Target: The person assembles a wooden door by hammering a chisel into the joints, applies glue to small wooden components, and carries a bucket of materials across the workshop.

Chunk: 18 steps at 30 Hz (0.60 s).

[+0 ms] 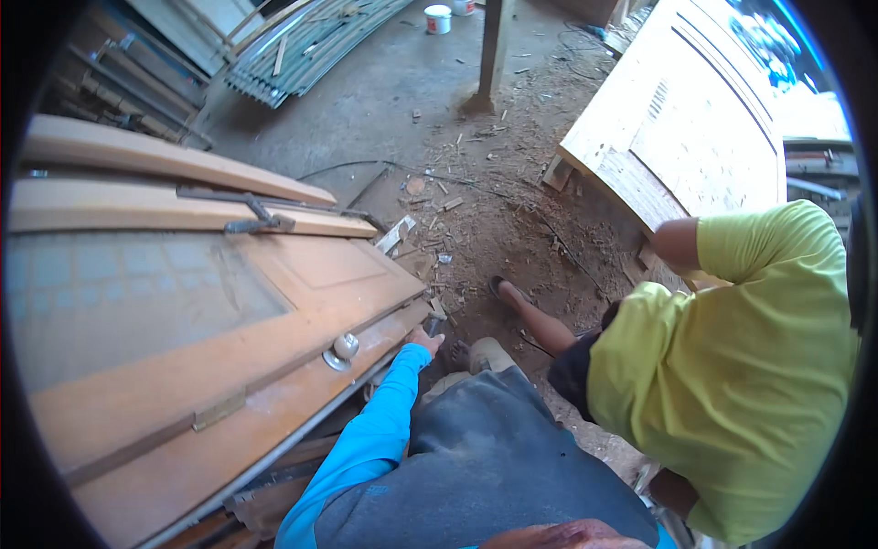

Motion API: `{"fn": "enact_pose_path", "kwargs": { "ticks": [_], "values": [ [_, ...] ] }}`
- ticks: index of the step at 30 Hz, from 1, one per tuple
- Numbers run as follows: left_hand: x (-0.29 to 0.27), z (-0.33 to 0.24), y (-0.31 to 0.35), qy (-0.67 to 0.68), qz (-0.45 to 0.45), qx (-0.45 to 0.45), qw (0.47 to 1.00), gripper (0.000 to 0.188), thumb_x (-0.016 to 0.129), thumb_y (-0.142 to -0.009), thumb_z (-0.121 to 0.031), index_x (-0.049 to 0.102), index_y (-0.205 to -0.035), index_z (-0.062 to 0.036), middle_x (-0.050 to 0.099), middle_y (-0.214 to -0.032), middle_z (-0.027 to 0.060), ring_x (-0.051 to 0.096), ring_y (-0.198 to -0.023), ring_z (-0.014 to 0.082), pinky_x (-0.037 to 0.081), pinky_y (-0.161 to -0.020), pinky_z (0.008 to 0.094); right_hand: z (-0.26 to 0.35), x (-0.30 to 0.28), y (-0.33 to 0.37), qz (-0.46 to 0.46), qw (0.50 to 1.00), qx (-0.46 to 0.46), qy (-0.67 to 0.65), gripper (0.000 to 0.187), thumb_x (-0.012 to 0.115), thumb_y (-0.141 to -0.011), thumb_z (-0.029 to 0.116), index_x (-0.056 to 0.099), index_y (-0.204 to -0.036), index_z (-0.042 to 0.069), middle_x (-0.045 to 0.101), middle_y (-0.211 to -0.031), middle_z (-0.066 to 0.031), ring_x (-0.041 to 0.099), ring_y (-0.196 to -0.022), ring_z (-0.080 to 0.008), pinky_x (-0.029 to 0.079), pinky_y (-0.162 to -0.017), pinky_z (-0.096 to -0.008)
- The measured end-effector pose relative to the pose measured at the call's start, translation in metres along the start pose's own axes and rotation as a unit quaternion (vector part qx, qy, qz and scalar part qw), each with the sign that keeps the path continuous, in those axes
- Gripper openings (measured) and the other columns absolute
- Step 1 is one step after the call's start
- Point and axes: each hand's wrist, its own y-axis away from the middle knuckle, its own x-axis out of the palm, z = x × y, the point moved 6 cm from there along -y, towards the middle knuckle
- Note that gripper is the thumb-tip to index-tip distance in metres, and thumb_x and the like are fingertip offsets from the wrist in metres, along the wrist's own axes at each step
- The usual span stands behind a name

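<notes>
The camera sits on the person's head and looks down and forward, over the grey top point(494, 439) and blue left sleeve point(377, 432), very near at the bottom. It sees very wide, so straight things bend by the dark round rim, with the brown door point(334, 273) close on the left and a co-worker point(722, 366) in yellow close on the right. Near the middle is the left hand point(424, 341) by the door's corner, and far off is a white bucket point(438, 20) on the floor point(384, 119).
</notes>
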Motion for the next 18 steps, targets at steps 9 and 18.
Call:
{"fn": "enact_pose_path", "kwargs": {
  "ticks": [9,18],
  "values": [
    [-0.139,-0.189,-0.009,0.003,0.007,0.169,0.986,0.067,0.08,-0.078,-0.051,0.066,-0.112,0.0047,0.071,-0.108,0.0263,0.071,-0.099,0.0381,0.055,-0.089,0.0473,0.024,0.035,0.0,0.016,0.999,0.027,-0.027,0.051,0.063,-0.089,0.042,0.07,-0.117,0.0,0.068,-0.122,-0.025,0.063,-0.119,-0.0394,0.051,-0.1,-0.0464],
    [-0.261,-0.293,-0.186,0.063,-0.084,0.255,0.961,0.049,0.079,-0.082,-0.038,0.066,-0.111,-0.0009,0.07,-0.091,0.0188,0.069,-0.085,0.0326,0.055,-0.08,0.0449,0.129,0.0,-0.043,0.03,0.997,0.052,-0.053,0.05,0.062,-0.09,0.042,0.07,-0.117,0.001,0.068,-0.122,-0.0239,0.063,-0.119,-0.039,0.051,-0.1,-0.0461]
  ]
}}
